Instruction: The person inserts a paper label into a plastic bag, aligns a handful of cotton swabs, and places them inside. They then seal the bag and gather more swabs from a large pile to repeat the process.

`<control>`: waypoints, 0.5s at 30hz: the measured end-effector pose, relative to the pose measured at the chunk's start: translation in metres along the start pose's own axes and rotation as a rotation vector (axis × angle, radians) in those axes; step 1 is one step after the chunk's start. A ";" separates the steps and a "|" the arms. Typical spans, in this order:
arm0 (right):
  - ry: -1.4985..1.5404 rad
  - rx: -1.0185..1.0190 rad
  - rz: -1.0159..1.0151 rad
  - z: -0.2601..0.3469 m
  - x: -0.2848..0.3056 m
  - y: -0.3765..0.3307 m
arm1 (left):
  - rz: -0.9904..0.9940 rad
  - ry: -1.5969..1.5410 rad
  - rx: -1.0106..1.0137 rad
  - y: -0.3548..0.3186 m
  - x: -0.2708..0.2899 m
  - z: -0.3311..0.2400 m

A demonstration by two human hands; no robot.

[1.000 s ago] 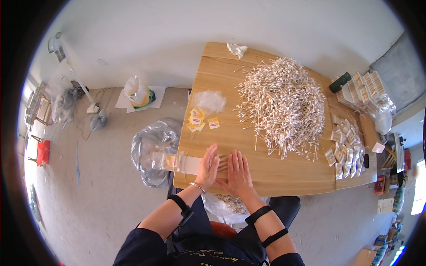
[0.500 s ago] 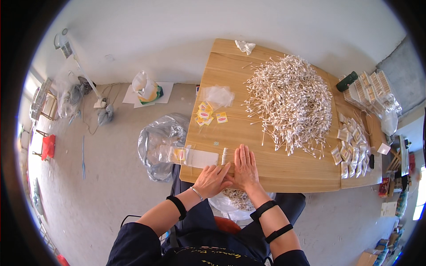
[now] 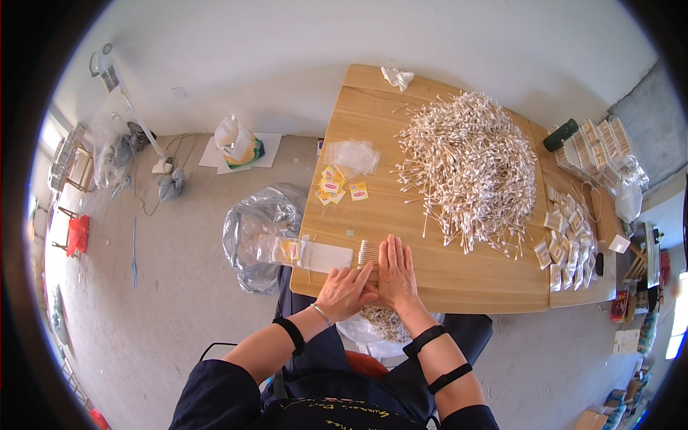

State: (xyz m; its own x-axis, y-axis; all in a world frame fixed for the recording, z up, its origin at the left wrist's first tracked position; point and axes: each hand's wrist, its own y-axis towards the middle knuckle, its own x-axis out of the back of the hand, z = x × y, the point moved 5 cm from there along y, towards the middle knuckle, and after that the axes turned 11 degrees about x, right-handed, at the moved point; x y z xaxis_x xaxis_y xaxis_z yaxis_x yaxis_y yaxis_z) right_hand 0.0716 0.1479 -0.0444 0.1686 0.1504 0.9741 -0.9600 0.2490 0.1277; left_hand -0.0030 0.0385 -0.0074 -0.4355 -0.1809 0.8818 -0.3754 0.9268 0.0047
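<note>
A small flat row of cotton swabs (image 3: 368, 252) lies side by side near the table's front edge. My right hand (image 3: 396, 276) rests flat along its right side, fingers straight and close together, covering part of the row. From the left, my left hand (image 3: 344, 290) reaches in with fingers extended and its index fingertip at the row's lower end; the thumb points toward my right hand. Left of the row lies a white rectangular pad (image 3: 330, 256), and beyond it a clear bag (image 3: 289, 251) with swabs and a yellow card inside.
A big heap of loose cotton swabs (image 3: 469, 168) covers the table's right half. Yellow cards (image 3: 331, 184) and clear bags (image 3: 355, 156) lie at the left. Filled packets (image 3: 571, 236) are piled at right. A grey plastic bag (image 3: 261, 233) stands beside the table; more swabs (image 3: 387, 322) sit below its edge.
Both hands stay almost in place at the row of swabs. The whole view has shifted only very slightly.
</note>
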 end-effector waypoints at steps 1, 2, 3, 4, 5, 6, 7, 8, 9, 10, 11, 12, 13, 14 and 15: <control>-0.001 0.000 -0.001 -0.001 -0.002 0.000 | 0.009 -0.002 0.011 0.001 -0.001 0.000; -0.022 -0.007 0.008 -0.002 -0.004 0.000 | 0.018 -0.004 0.024 0.002 -0.001 0.000; -0.043 -0.013 0.017 -0.002 -0.005 0.000 | 0.018 -0.004 0.024 0.003 -0.001 0.000; -0.043 -0.013 0.017 -0.002 -0.006 0.000 | 0.023 0.001 0.028 0.003 -0.002 0.000; -0.040 -0.016 0.019 -0.002 -0.006 0.001 | 0.028 0.006 0.032 0.003 -0.002 0.000; -0.038 -0.019 0.021 -0.002 -0.006 0.001 | 0.027 0.007 0.032 0.003 -0.002 0.000; -0.038 -0.018 0.020 -0.002 -0.006 0.001 | 0.031 0.005 0.029 0.003 -0.002 0.001; -0.029 -0.020 0.025 -0.002 -0.005 0.001 | 0.036 0.003 0.024 0.002 -0.002 0.001; -0.020 -0.022 0.031 -0.002 -0.005 0.001 | 0.035 0.003 0.023 0.003 -0.002 0.001; -0.021 -0.022 0.030 -0.002 -0.006 0.001 | 0.037 0.007 0.030 0.003 -0.003 0.001; -0.066 -0.019 0.034 -0.003 -0.008 0.001 | 0.039 0.011 0.037 0.004 -0.003 0.001; -0.112 -0.016 0.038 -0.003 -0.010 0.001 | 0.038 0.011 0.035 0.005 -0.003 0.000; -0.113 -0.016 0.037 -0.005 -0.011 0.000 | 0.034 0.003 0.048 0.006 -0.001 -0.001; -0.113 -0.022 0.046 -0.004 -0.011 -0.001 | 0.030 -0.004 0.063 0.007 0.000 -0.001; -0.113 -0.028 0.054 -0.004 -0.010 0.000 | 0.029 -0.003 0.063 0.008 -0.001 -0.001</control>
State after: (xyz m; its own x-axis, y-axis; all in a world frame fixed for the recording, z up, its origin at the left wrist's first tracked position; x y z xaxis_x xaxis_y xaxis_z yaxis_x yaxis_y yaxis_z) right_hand 0.0713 0.1501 -0.0550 0.0889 0.0556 0.9945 -0.9601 0.2706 0.0707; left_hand -0.0047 0.0467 -0.0075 -0.4497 -0.1555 0.8795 -0.4135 0.9091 -0.0507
